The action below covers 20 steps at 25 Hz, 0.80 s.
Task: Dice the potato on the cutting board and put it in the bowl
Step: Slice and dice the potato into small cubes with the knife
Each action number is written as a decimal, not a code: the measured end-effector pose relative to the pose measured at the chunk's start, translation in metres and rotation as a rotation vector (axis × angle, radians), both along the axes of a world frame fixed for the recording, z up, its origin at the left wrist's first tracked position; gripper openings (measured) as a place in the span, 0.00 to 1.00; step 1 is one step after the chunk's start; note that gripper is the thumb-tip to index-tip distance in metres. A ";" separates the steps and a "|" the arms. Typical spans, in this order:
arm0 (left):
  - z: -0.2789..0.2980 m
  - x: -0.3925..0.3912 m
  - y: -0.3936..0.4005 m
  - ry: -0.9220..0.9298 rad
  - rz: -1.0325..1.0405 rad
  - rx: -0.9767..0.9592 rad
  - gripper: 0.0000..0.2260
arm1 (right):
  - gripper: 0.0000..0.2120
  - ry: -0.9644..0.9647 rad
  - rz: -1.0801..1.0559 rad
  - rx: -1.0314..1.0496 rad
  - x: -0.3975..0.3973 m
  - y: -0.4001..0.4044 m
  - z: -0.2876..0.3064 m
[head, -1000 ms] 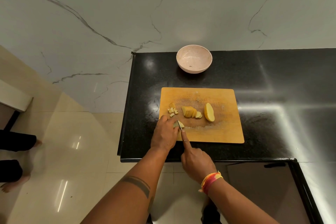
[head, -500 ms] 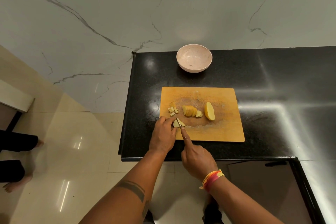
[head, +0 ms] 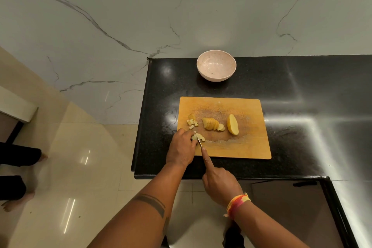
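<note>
We note the right hand (head: 220, 186) nearest, fist curled round a knife handle, forefinger laid along the thin steel knife blade (head: 199, 141). The left hand (head: 182, 150) pins a pale potato slice (head: 198, 137) under bent fingertips at the near-left of the rectangular wooden cutting board (head: 237, 147). Just beyond lie small potato cubes (head: 192, 123), a fanned row of slices (head: 211, 124) and an uncut potato half (head: 233, 124). Farthest, on the black glossy surface (head: 291, 90), stands the round pale pink bowl (head: 216, 68), well apart from the board.
</note>
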State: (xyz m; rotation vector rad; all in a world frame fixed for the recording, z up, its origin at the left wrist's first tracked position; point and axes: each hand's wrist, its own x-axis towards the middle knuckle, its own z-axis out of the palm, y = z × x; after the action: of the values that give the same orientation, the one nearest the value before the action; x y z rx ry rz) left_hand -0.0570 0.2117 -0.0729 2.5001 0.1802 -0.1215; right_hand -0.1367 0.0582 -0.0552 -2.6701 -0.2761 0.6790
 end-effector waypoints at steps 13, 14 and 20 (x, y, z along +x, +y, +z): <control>0.003 -0.007 0.007 -0.010 0.017 -0.076 0.15 | 0.38 -0.041 -0.019 0.061 0.018 0.009 0.001; 0.002 -0.006 0.007 -0.011 0.019 -0.065 0.13 | 0.38 -0.042 -0.017 0.046 0.020 0.011 0.001; 0.002 -0.002 0.003 0.008 0.049 -0.004 0.11 | 0.39 -0.025 0.023 0.001 0.018 0.011 -0.002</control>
State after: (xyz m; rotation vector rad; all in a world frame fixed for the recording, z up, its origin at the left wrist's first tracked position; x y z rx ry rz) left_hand -0.0589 0.2143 -0.0713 2.4896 0.2437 -0.1122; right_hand -0.1187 0.0689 -0.0571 -2.6802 -0.3142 0.6526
